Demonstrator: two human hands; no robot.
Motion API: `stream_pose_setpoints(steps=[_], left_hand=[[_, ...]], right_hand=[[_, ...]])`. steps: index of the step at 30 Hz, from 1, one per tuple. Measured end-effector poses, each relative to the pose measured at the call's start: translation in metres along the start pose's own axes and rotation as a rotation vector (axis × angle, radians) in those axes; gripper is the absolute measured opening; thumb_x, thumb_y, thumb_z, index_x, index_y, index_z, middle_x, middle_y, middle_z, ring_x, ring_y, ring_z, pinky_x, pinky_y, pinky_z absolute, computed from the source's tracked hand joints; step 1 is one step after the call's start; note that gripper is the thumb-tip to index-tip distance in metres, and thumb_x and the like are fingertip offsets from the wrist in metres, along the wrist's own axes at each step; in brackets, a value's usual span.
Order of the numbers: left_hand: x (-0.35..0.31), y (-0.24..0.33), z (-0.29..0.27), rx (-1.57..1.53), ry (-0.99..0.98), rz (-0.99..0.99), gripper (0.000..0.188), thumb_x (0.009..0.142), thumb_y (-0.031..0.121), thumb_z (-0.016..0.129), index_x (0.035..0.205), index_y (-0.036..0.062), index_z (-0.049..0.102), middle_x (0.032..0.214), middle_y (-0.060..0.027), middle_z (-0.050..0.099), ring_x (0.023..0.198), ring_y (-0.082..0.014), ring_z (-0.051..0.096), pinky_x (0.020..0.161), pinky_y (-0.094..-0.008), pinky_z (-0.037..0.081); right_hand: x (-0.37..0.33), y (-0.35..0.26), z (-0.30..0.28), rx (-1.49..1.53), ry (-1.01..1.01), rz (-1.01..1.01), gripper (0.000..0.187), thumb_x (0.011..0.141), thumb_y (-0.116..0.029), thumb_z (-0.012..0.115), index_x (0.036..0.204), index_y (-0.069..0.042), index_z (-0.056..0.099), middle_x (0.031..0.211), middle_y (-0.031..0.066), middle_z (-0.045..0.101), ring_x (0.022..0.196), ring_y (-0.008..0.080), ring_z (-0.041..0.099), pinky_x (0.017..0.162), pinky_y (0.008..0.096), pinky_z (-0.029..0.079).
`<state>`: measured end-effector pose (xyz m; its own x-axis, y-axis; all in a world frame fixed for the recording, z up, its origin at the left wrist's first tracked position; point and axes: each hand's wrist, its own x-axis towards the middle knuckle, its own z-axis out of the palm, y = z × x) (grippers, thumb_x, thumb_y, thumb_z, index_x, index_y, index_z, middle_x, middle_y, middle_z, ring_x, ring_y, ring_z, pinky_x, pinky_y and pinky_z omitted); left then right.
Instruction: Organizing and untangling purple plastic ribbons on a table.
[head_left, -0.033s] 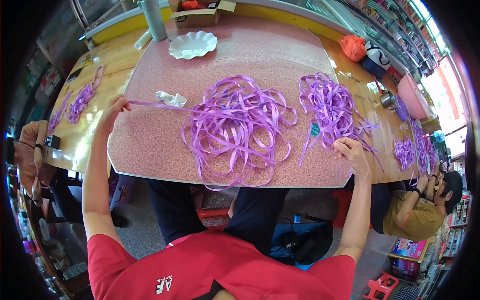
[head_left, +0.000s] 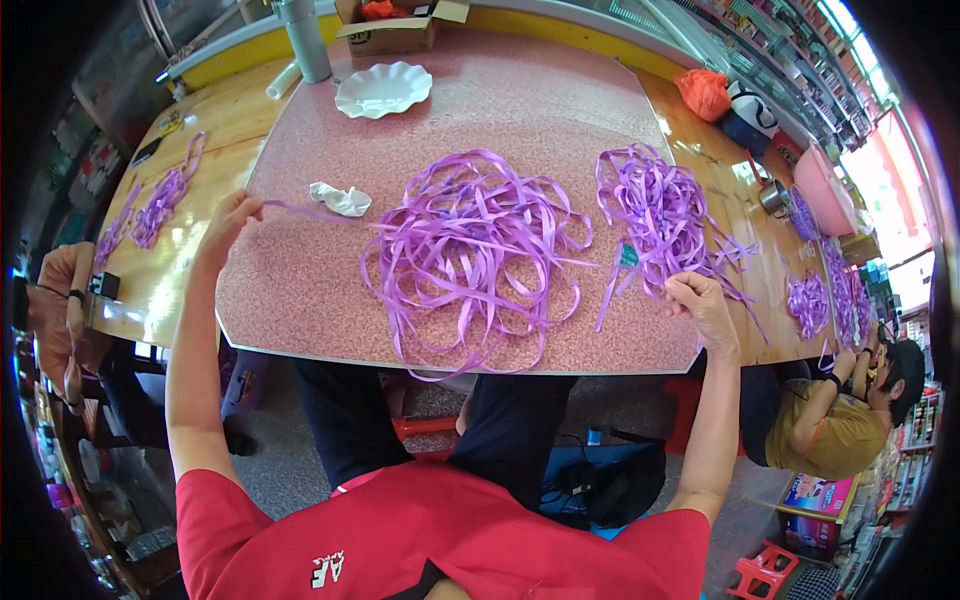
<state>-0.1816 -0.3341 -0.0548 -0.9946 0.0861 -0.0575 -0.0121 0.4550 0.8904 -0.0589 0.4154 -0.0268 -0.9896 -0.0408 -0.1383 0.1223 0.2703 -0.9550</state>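
Observation:
A loose, looping heap of purple ribbon [head_left: 470, 260] covers the middle of the pinkish speckled table mat [head_left: 300, 290]. My left hand [head_left: 230, 228], at the mat's left edge, pinches one purple strand that runs right into this heap. My right hand [head_left: 705, 308] is closed, thumb against fingers, by the near edge of a second, denser ribbon pile [head_left: 655, 205]. What sits between those fingertips is too small to make out. A small green piece [head_left: 628, 256] lies at that pile's left side. One strand sticks out from the middle heap toward the right pile.
Crumpled white tissue [head_left: 340, 199] lies near the left strand. Farther back are a white scalloped plate [head_left: 384, 91], a grey-green bottle [head_left: 304, 40] and a cardboard box [head_left: 390, 35]. More ribbon [head_left: 160, 205] lies on the wooden table at left. A co-worker [head_left: 835, 420] sits at right.
The strand from my left hand looks slacker and slightly lower. A strand now reaches out from the middle heap's right side. Both hands stay almost in place.

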Motion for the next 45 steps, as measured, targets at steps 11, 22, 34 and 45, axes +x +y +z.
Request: stream_pose_setpoints(steps=[11,22,34,45], left_hand=[[-0.08,0.159,0.231,0.027,-0.3,0.565,0.019,0.09,0.0,0.061,0.107,0.0028,0.069,0.108,-0.0108,0.068,0.106,-0.025,0.062,0.093,-0.038,0.048],[-0.101,0.229,0.393,-1.229,-0.725,0.211,0.071,0.103,0.052,0.04,0.151,-0.0005,0.032,0.137,-0.0126,0.052,0.116,-0.0213,0.054,0.105,-0.0405,0.04],[-0.084,0.221,0.348,-1.433,-0.522,0.045,0.049,0.104,0.039,0.044,0.133,0.0004,0.055,0.133,-0.0116,0.06,0.125,-0.0242,0.054,0.11,-0.0406,0.038],[0.007,0.098,0.197,-1.212,0.105,0.058,0.043,0.107,0.029,0.034,0.129,-0.0019,0.054,0.127,-0.0182,0.062,0.119,-0.031,0.059,0.106,-0.043,0.046]], right_hand=[[-0.032,-0.069,0.073,0.291,0.033,-0.178,0.016,0.093,-0.008,0.067,0.105,0.003,0.067,0.077,0.0022,0.061,0.06,0.0058,0.054,0.056,0.0247,0.051],[-0.062,-0.077,0.139,0.49,0.08,-0.265,0.02,0.093,-0.006,0.066,0.11,0.004,0.065,0.077,0.0032,0.06,0.06,0.0071,0.051,0.052,0.024,0.049],[-0.052,-0.061,0.156,0.89,0.149,-0.623,0.016,0.097,-0.011,0.062,0.11,-0.006,0.068,0.111,0.0092,0.061,0.097,0.0194,0.061,0.082,0.0363,0.052],[-0.047,0.041,0.007,1.317,0.271,-0.534,0.021,0.1,-0.008,0.054,0.118,0.004,0.057,0.132,0.0169,0.057,0.133,0.0294,0.047,0.116,0.0527,0.034]])
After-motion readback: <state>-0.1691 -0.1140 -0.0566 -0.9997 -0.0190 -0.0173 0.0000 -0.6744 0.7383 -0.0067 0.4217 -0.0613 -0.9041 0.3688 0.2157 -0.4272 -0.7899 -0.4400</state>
